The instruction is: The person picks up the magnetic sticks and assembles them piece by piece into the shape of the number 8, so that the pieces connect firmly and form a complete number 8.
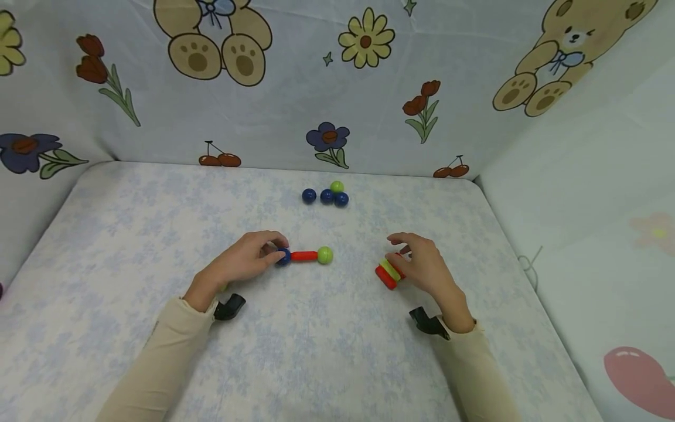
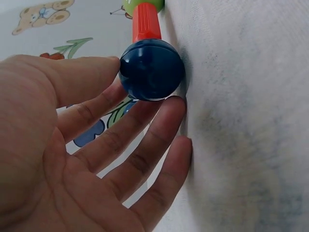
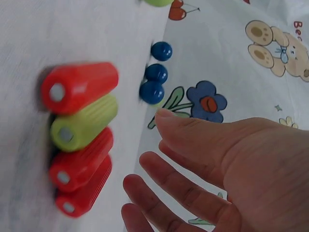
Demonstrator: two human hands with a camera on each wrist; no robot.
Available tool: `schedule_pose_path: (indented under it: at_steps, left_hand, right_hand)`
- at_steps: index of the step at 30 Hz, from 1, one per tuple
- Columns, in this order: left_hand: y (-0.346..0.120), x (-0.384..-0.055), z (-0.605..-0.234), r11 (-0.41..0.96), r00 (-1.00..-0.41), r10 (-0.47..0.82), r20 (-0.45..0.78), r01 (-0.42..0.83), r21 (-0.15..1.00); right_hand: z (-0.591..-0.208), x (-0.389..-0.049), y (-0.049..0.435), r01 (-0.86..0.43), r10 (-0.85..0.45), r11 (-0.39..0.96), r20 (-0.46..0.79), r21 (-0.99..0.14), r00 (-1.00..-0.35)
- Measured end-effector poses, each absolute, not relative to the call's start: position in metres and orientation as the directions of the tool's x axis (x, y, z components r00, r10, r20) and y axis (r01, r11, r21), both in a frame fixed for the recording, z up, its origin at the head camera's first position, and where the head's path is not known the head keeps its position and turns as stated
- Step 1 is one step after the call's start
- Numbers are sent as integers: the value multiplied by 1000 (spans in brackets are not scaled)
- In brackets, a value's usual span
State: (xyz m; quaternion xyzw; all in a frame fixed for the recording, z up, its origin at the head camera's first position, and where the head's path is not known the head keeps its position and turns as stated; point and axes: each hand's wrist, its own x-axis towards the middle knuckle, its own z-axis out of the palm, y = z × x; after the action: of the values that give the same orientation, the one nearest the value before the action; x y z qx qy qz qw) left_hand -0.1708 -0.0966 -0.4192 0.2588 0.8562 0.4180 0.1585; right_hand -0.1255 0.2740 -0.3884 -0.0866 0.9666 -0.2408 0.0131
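My left hand (image 1: 250,256) holds a blue ball (image 2: 152,70) between thumb and fingers, low against the tabletop. Joined to that ball is a red magnetic rod (image 1: 304,256), whose other end meets a green ball (image 1: 324,255); the three lie in a straight line. On the right, my right hand (image 1: 422,264) hovers over a row of magnetic rods with its fingers loosely bent and nothing between them. That row has red rods (image 3: 79,87) and one green rod (image 3: 84,123), side by side, with round metal ends. In the head view the hand partly hides them.
Toward the back of the table (image 1: 158,205) lie three blue balls (image 1: 309,196) and a green ball (image 1: 337,186). A printed cloth wall (image 1: 285,117) rises behind the table. Something green (image 1: 224,288) shows slightly under the left wrist.
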Motion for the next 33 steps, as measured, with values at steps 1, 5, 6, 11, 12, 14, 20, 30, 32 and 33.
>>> schedule_pose_path:
  at_steps: [1,5,6,11,12,14,20,30,32,33]
  left_hand:
    - [-97,-171,-420,510,-815,577,-54,308,803]
    - [-99,-170,-422,499,-812,581,-50,307,811]
    - [-99,-170,-422,497,-813,581,-50,305,812]
    - [-98,-171,-421,497,-816,576,-48,303,814]
    - [-98,-171,-421,495,-815,577,-47,303,814]
    - [-98,-171,-421,494,-815,577,-49,300,816]
    - [-98,-171,-423,487,-816,577,-40,304,818]
    - [-95,-171,-421,479,-818,576,-19,318,819]
    - [-95,-171,-421,483,-822,569,-22,313,818]
    - [-95,-171,-420,487,-825,565,-25,309,817]
  right_hand:
    - [-390,-125,277,-156,-169,873,15,-463,-986]
    - [-395,-122,287,-123,-139,886,-4,-446,-990]
    - [-397,-121,290,-116,-133,889,-8,-443,-991]
    - [-402,-118,299,-101,-124,893,-23,-439,-992]
    - [-403,-118,301,-102,-126,893,-25,-439,-992]
    - [-406,-118,304,-107,-133,894,-31,-436,-991]
    - [-411,-116,306,-119,-149,893,-36,-433,-988]
    - [-415,-121,304,-106,-125,901,-16,-421,-992]
    - [-415,-123,303,-106,-124,899,-15,-426,-992]
    - [-416,-124,302,-107,-127,896,-18,-430,-992]
